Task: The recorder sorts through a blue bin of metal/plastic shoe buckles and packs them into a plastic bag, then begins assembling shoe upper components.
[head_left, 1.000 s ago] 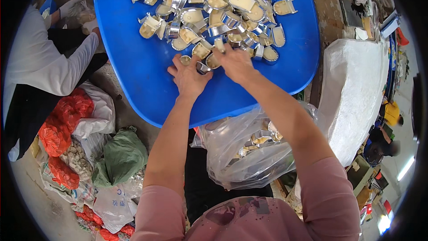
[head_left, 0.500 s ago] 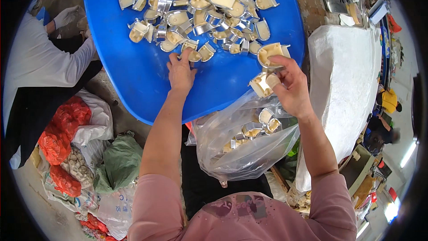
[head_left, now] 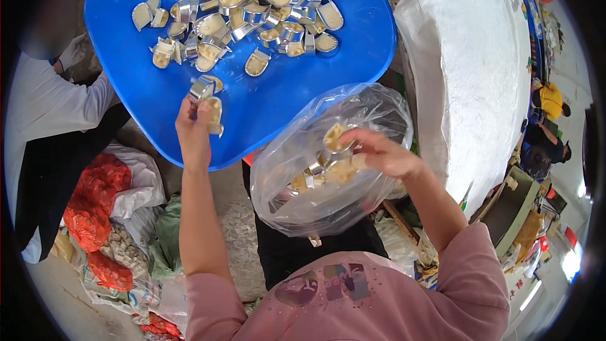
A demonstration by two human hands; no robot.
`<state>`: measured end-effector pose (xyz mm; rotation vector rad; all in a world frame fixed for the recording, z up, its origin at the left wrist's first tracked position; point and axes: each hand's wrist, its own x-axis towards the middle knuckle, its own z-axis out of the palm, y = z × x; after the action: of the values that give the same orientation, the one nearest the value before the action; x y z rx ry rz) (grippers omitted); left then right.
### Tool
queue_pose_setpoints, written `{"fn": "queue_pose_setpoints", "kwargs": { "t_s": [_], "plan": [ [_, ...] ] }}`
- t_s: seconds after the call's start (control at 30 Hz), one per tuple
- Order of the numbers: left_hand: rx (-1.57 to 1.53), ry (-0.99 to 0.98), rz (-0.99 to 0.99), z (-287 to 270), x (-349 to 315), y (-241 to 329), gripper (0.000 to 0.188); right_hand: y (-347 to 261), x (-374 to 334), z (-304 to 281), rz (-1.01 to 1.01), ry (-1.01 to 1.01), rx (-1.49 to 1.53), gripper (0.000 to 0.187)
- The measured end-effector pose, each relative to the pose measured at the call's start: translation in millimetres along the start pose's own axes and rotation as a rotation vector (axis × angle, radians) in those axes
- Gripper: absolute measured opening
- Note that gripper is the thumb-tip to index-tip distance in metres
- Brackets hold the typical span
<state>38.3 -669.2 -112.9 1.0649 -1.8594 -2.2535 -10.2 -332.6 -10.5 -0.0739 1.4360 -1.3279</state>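
Observation:
Over the near left part of a blue plastic tub (head_left: 278,98), my left hand (head_left: 194,127) pinches a few curved plastic pieces (head_left: 202,90), cream inside with chrome-like shiny edges. My right hand (head_left: 391,156) is at the mouth of a clear plastic bag (head_left: 303,215), its fingers apart. One cream piece (head_left: 334,137) is right at its fingertips, and a blurred one (head_left: 343,169) lies just below them. More such pieces (head_left: 308,180) rest inside the bag, partly veiled by the plastic. A loose pile of them (head_left: 243,16) covers the far part of the tub.
A white woven sack (head_left: 467,82) stands along the right. Red bags (head_left: 95,202), a green bag (head_left: 167,240) and white sacks lie on the floor at left. A person in a light sleeve (head_left: 60,101) sits at far left; other people (head_left: 552,101) are at far right.
My left hand has lifted pieces from the pile and drawn them left and nearer. My right hand has moved its pieces down into the bag's mouth and spread its fingers. The view has shifted.

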Motion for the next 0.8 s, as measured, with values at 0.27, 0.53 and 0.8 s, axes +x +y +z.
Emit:
{"fn": "queue_pose_setpoints", "kwargs": {
  "t_s": [0.27, 0.53, 0.8],
  "plan": [
    [0.011, -0.995, 0.001, 89, -97, 82, 0.027, -4, -19, 39, 0.348, -0.118, -0.301, 0.048],
    [0.722, -0.991, 0.109, 118, -131, 19, 0.038, 44, -67, 35, 0.075, 0.312, -0.716, 0.055],
    [1.015, -0.925, 0.342, 97, -164, 45, 0.073, -10, -93, 38, 0.579, -0.113, -1.119, 0.056]
  ]
}}
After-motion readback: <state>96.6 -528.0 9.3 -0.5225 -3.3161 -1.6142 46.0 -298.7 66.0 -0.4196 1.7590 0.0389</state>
